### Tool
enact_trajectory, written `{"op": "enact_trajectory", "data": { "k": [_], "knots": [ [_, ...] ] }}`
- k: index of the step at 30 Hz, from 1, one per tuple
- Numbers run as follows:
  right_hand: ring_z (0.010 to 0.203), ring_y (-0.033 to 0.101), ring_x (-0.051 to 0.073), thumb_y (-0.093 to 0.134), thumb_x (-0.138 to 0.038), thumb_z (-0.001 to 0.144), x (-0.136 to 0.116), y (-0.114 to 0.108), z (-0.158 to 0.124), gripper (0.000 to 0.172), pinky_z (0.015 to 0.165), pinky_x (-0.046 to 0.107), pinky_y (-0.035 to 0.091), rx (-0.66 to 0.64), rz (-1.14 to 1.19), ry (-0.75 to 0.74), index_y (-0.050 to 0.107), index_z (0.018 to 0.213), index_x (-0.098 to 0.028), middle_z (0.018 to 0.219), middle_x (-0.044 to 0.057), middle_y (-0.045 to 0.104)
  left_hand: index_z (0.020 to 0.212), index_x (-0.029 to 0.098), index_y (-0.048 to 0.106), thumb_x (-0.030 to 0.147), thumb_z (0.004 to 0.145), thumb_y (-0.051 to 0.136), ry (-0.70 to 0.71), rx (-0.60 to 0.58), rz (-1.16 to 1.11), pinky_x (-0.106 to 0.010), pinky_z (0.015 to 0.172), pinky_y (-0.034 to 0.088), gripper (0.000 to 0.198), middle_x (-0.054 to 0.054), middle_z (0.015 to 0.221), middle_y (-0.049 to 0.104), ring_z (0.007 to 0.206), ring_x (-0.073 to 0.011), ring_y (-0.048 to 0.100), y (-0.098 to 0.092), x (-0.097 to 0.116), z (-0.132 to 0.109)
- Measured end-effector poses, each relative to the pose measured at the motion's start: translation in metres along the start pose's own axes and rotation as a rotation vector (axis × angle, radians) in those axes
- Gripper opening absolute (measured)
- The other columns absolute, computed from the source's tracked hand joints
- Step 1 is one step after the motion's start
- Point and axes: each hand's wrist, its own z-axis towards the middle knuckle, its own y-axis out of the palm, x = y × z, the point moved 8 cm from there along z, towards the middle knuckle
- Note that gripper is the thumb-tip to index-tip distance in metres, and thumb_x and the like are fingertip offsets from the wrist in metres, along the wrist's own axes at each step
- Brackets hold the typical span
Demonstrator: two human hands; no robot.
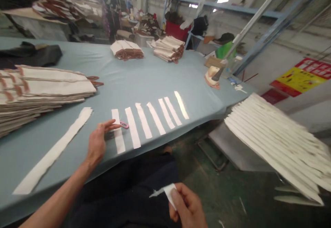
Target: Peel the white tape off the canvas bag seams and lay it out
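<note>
My left hand (99, 139) reaches over the table at the leftmost of several short white fabric strips (119, 141). Its fingers are nearly straight and pinched together at a small pink loop-shaped tool (124, 125), whose exact kind I cannot make out. Low in front of my lap, my right hand (187, 204) is closed on a white fabric strip (169, 194), thumb on top. A wispy frayed end sticks out to its left. The other short strips (156, 118) lie side by side along the table edge. A longer white strip (55, 150) lies left of my forearm.
The blue-green cloth-covered table (144, 78) bears a large stack of cream panels (49, 86) at left and two cream-and-brown bundles (126, 49) behind. An iron-like object (213, 76) stands at right. Long pale pieces (279, 141) lie on a stand beyond the edge.
</note>
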Motion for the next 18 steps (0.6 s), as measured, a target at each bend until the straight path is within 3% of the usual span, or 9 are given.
{"op": "enact_trajectory", "data": {
  "k": [4,9,13,18],
  "knots": [
    [0.05,0.046,0.01,0.068,-0.064,0.092,-0.071,-0.018,0.03,0.05,0.054,0.022,0.041,-0.104,-0.024,-0.103,0.066,0.076,-0.017,0.053,-0.004,0.054,0.11,0.024,0.074,0.07,0.096,0.039,0.011,0.041,0.121,-0.051,0.111,0.048,0.06,-0.006,0.104,0.084,0.116,-0.0353,0.071,-0.01,0.005,-0.01],
    [0.05,0.044,0.009,0.077,-0.055,0.085,-0.15,-0.048,0.079,0.039,0.053,0.022,0.04,-0.041,0.031,-0.249,0.071,0.085,-0.017,0.052,-0.006,0.051,0.086,0.033,0.076,0.07,0.086,0.052,-0.054,0.104,0.204,-0.057,0.104,0.054,0.044,0.003,0.106,0.084,0.111,-0.0384,0.074,-0.029,0.007,-0.033],
    [0.049,0.042,0.008,0.083,-0.051,0.075,-0.193,-0.054,0.111,0.038,0.051,0.02,0.042,0.0,0.051,-0.289,0.07,0.084,-0.017,0.053,-0.008,0.049,0.082,0.042,0.076,0.073,0.079,0.056,-0.103,0.104,0.218,-0.063,0.096,0.057,0.037,0.009,0.092,0.084,0.099,-0.0402,0.077,-0.037,-0.005,-0.044],
    [0.047,0.044,0.007,0.083,-0.046,0.073,-0.23,-0.046,0.148,0.036,0.049,0.02,0.045,-0.008,0.001,-0.356,0.069,0.087,-0.017,0.053,-0.009,0.05,0.084,0.048,0.073,0.073,0.076,0.059,-0.085,0.144,0.206,-0.061,0.086,0.061,0.029,0.012,0.081,0.082,0.086,-0.0395,0.078,-0.038,-0.012,-0.048]
  ]
}}
